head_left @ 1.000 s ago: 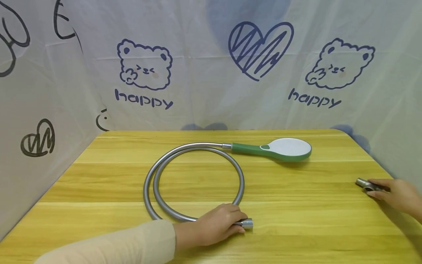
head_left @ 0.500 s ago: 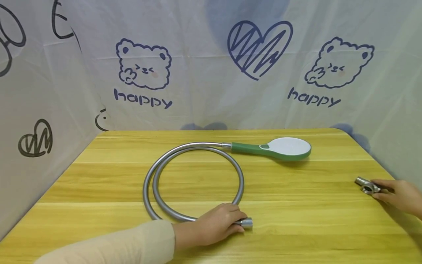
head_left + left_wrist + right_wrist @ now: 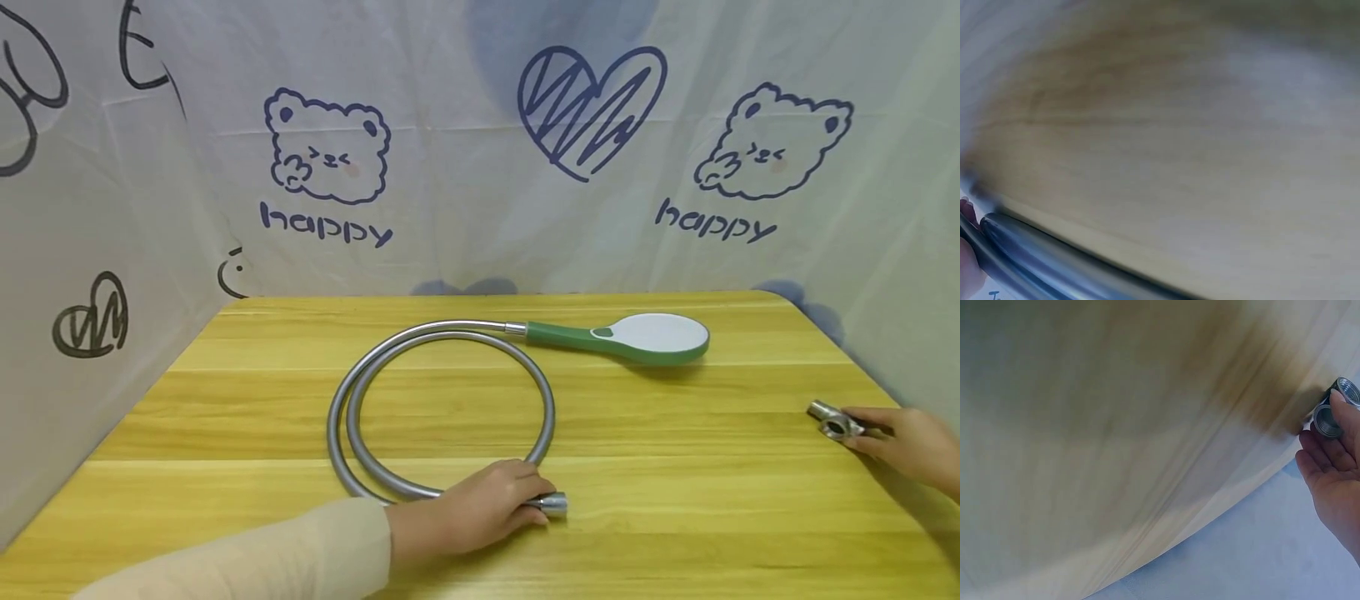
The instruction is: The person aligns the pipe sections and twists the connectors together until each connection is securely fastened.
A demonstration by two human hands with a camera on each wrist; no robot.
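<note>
A silver shower hose (image 3: 550, 400) lies coiled on the wooden table, its far end joined to a green shower head (image 3: 652, 337) with a white face. My left hand (image 3: 491, 504) grips the hose close to its near end, and the metal end nut (image 3: 553, 504) sticks out past the fingertips. At the right side of the table, my right hand (image 3: 907, 437) pinches a small metal pipe fitting (image 3: 834, 423) between thumb and fingers. Threaded round openings show on this fitting (image 3: 1327, 420) in the right wrist view, where the thumb lies over it.
The yellow wooden table (image 3: 675, 475) has rounded back corners. Behind it hangs a white cloth backdrop (image 3: 465, 175) printed with bears and hearts, and more cloth runs along the left and right sides.
My left hand has shifted slightly to the left with the hose end. My right hand's fingers have drawn back a little along the fitting, so more of its ring shows.
</note>
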